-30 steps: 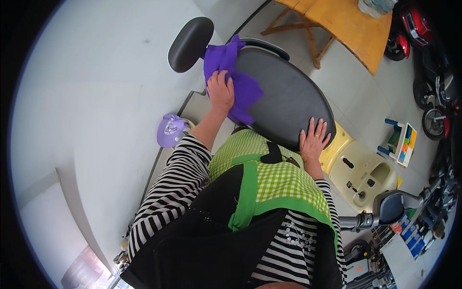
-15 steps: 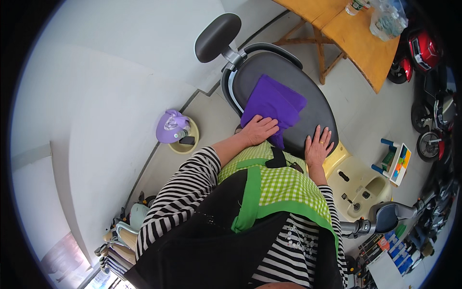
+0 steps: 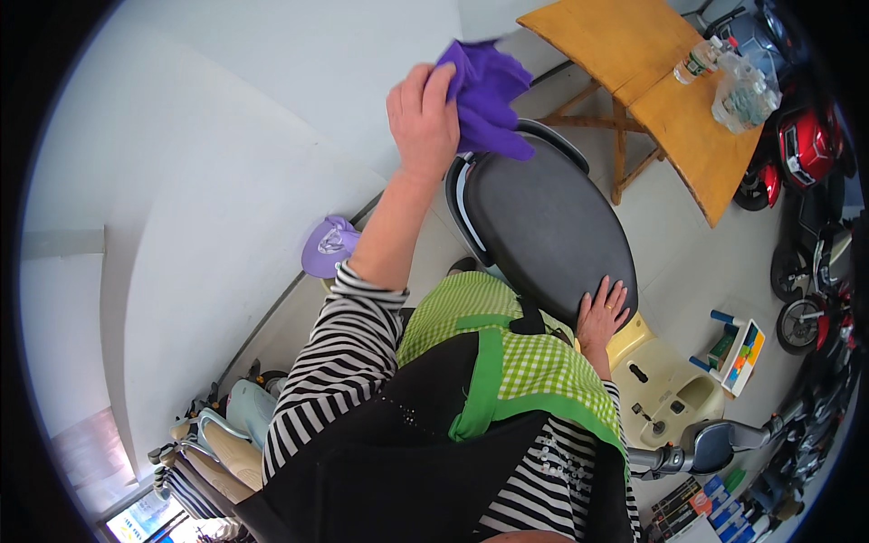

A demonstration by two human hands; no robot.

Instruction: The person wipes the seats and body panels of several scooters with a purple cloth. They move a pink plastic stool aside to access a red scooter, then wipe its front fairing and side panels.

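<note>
A purple cloth is bunched in my left hand, raised at the far end of a dark scooter seat. Fingers and thumb are closed on the cloth's near side. Cloth and hand hide the padded backrest behind the seat. My right hand lies flat on the seat's near right edge with its fingers spread, a ring on one of them. Beside it begins the scooter's cream-yellow body.
A wooden folding table with bottles and a plastic bag stands far right. Near the left wall is a purple cap. A small white stool stands right of the scooter, with parked motorbikes beyond.
My left hand has lifted the purple cloth off the seat and carried it forward and up toward the backrest. My right hand stays on the seat edge.
</note>
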